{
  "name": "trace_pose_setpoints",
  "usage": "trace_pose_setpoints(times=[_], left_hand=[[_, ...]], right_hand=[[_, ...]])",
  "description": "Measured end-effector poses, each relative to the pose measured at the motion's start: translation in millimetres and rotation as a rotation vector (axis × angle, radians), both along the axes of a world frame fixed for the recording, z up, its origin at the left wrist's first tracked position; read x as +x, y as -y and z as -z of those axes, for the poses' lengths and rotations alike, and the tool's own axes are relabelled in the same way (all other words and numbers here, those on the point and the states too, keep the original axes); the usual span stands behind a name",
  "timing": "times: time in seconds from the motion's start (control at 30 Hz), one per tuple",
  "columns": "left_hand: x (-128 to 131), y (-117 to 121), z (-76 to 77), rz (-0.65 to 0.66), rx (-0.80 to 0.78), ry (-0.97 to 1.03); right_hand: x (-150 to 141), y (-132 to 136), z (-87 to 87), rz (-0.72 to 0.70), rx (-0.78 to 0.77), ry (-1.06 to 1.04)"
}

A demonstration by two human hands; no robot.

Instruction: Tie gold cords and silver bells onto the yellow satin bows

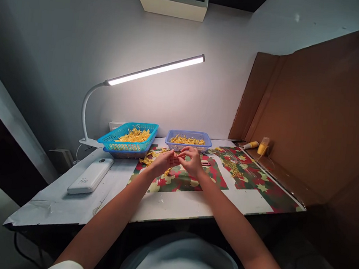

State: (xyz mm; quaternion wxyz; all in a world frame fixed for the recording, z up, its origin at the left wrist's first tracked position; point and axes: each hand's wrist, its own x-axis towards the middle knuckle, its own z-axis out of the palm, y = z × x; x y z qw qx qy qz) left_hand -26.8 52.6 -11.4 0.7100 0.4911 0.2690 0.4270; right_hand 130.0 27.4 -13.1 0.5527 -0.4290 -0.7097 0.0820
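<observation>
Above the middle of the table, my left hand (pixel 163 163) and my right hand (pixel 192 162) meet at the fingertips. Both are pinched closed on something too small to make out. Loose yellow leaf-like pieces (pixel 147 161) lie by my left hand, on a camouflage-patterned sheet (pixel 181 183). Just behind the hands stands a purple basket (pixel 209 142) holding small gold-coloured pieces (pixel 187 140). A thin reddish tool (pixel 206 164) lies partly hidden beside my right hand. To the left, a teal basket (pixel 111 139) holds yellow leaf-like pieces (pixel 135 135).
A white power bank (pixel 91 176) and a lit desk lamp (pixel 155 70) are on the left. A gold, chain-like tangle (pixel 235 169) lies to the right. Beyond it are a small yellow bottle (pixel 263 146) and a tall cardboard panel (pixel 321 110). The white table edge (pixel 172 210) runs in front.
</observation>
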Motion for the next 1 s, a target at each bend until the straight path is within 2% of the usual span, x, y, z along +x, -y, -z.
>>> trace_pose_setpoints(times=[0.07, 0.2, 0.37, 0.53, 0.63, 0.73, 1.0], left_hand=[[1, 0, 1.0, -0.009, -0.002, 0.013], [2, -1, 2.1, -0.043, -0.026, 0.049], [2, -3, 5.0, -0.092, 0.048, -0.05], [5, 1, 7.7, -0.046, 0.175, -0.193], [6, 6, 6.9, 0.003, 0.265, -0.255], [5, 9, 5.5, 0.028, 0.366, -0.297], [3, 11, 3.4, -0.041, 0.549, -0.506]], right_hand=[[-5, 1, 5.4, 0.035, -0.018, 0.061], [-11, -2, 16.3, 0.09, -0.061, 0.053], [-14, -9, 25.4, 0.112, -0.09, -0.186], [-16, -16, 28.5, 0.006, -0.253, -0.536], [-16, -16, 26.7, -0.059, -0.306, -0.641], [-16, -14, 22.9, -0.133, -0.311, -0.682], [-10, -9, 14.6, -0.244, -0.374, -0.627]])
